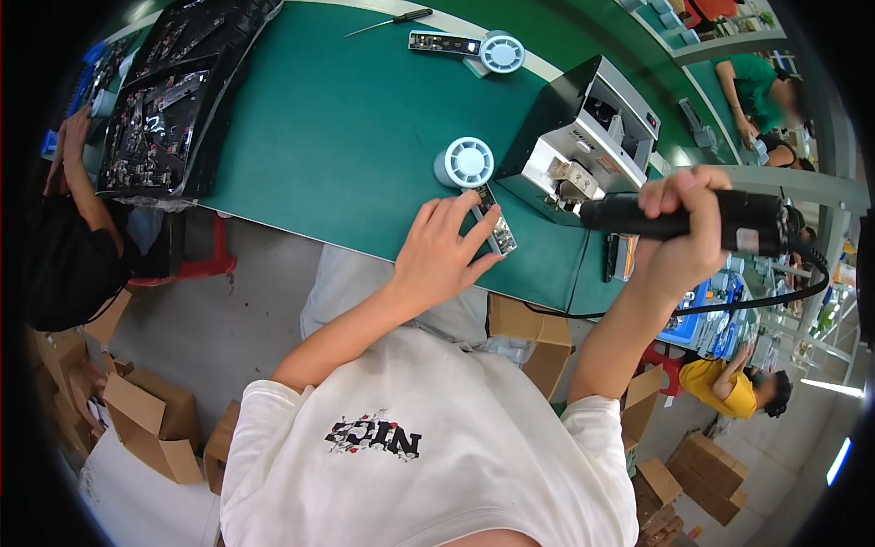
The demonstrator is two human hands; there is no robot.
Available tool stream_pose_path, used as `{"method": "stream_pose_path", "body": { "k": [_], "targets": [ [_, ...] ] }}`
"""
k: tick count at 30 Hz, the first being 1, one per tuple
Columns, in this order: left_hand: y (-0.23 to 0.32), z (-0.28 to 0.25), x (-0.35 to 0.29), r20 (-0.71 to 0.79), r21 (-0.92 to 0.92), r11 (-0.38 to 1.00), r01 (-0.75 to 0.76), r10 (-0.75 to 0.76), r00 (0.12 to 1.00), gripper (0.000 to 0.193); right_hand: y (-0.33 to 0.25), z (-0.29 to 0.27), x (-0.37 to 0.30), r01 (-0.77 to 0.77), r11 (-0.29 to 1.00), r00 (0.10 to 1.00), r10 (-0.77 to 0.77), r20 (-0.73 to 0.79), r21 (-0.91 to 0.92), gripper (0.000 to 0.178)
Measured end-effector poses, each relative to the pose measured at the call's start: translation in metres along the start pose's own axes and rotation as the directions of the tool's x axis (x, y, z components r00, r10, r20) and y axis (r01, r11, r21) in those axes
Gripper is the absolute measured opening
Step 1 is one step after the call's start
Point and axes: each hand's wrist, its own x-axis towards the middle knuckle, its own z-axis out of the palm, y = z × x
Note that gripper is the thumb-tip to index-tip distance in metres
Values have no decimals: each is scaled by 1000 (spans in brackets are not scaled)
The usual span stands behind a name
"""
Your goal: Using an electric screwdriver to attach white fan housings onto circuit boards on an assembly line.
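A pale blue handheld fan (pixel 469 162) lies near the table's front edge, its handle uncovered so that a circuit board shows. My left hand (pixel 437 239) holds that handle against the table, fingertips on its upper part and thumb by its lower end. Raised to the right, my right hand (pixel 685 214) is wrapped round a black electric screwdriver (pixel 752 221), held nearly level with its narrower end towards the left. A cable runs from its thick end. Beneath that narrower end stands a black and white screw feeder (pixel 576 146).
A second fan (pixel 501 53) and a hand screwdriver (pixel 392 22) lie at the table's far side. On the left a black tray (pixel 155 132) holds circuit boards, beside a co-worker's arm (pixel 87 182). Cardboard boxes (pixel 155 415) stand on the floor. Other people work to the right.
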Motion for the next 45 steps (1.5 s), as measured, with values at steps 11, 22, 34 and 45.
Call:
{"method": "stream_pose_path", "body": {
  "k": [11, 22, 34, 45],
  "targets": [
    [-3, 4, -1, 1, -16, 1000, 4, -4, 1000, 61, 8, -17, -56, 8, 1000, 999, -9, 41, 6, 10],
    [-3, 4, -2, 2, -14, 1000, 4, -4, 1000, 61, 26, -23, -63, 50, 998, 993, -54, 107, 38, 15],
    [-3, 5, -1, -7, -15, 1000, -4, 4, 1000, 62, 12, -29, -37, 100, 992, 946, -118, 303, 73, 11],
    [-2, 0, 0, -14, -56, 998, -3, 2, 1000, 61, 4, -2, 21, 83, 995, 997, -84, 2, -56, 13]
  ]
}}
